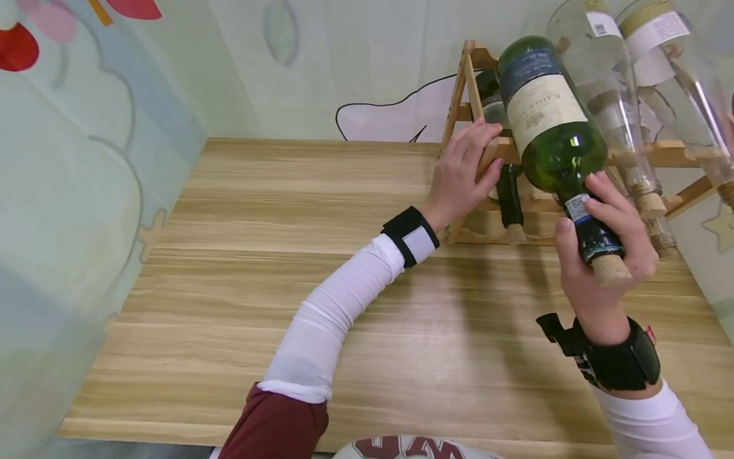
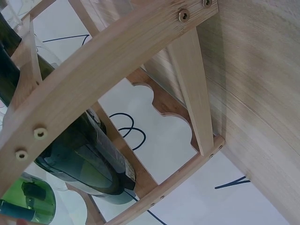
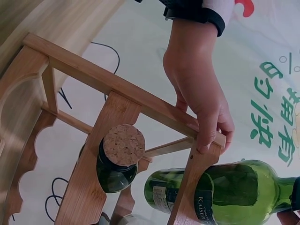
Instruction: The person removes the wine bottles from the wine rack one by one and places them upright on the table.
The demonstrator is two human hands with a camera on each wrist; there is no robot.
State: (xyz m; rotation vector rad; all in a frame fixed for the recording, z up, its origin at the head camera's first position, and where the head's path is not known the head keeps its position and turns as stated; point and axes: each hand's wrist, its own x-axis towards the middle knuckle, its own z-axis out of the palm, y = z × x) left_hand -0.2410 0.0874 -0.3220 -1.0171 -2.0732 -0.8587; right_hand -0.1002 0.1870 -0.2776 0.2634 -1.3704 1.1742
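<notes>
"Green bottle (image 1: 553, 137), label up: where is it?"

"At the upper tier of the wooden rack (image 3: 89, 173), corked neck toward the person. I can't tell if it rests on the wood."

"And the hands?"

"Well occupied, both. The right hand (image 1: 635, 245) grips the bottle's neck; the left hand (image 1: 459, 167) is clamped on the rack's upper corner."

"What's around them?"

"Clear bottles (image 1: 610, 102) just right of the green one, a dark-necked bottle (image 1: 508, 194) on a lower tier, and the table (image 1: 287, 287) underneath."
</notes>
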